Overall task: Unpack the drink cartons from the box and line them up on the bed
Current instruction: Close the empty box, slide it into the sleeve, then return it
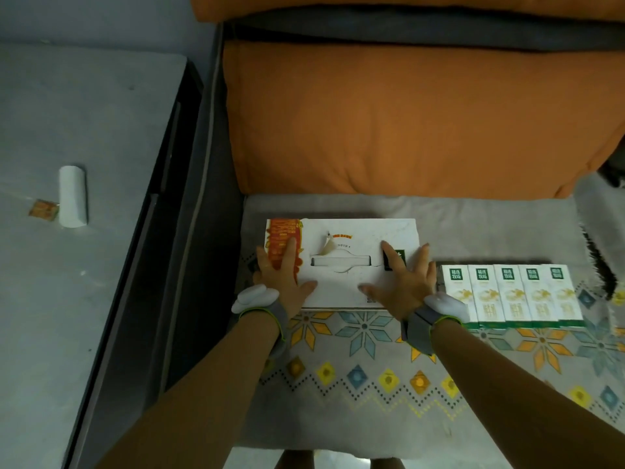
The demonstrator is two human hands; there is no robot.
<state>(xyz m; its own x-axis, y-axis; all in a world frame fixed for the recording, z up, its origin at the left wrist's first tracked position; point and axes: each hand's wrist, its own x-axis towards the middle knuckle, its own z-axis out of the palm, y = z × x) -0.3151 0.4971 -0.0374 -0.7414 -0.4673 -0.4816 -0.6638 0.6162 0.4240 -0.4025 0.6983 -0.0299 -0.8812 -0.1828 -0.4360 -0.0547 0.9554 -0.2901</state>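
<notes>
The white box lies flat on the bed, near the bed's left edge, its top closed and showing a cut-out carry handle slot in the middle. An orange printed panel covers its left end and a dark green patch sits toward its right end. Both hands rest on the box top with fingers spread and palms down. The left hand lies over the orange panel; its grip is open, closed around nothing. The right hand lies over the right end, its grip open as well. Each wrist carries a grey band with a white pod.

Just right of the box, five drink cartons lie side by side in a row, touching one another, white with green labels. The bed has a grey cover with a diamond and star pattern. A large orange cushion stands at the far side. On the grey floor to the left lie a white paper roll and a small orange wrapper.
</notes>
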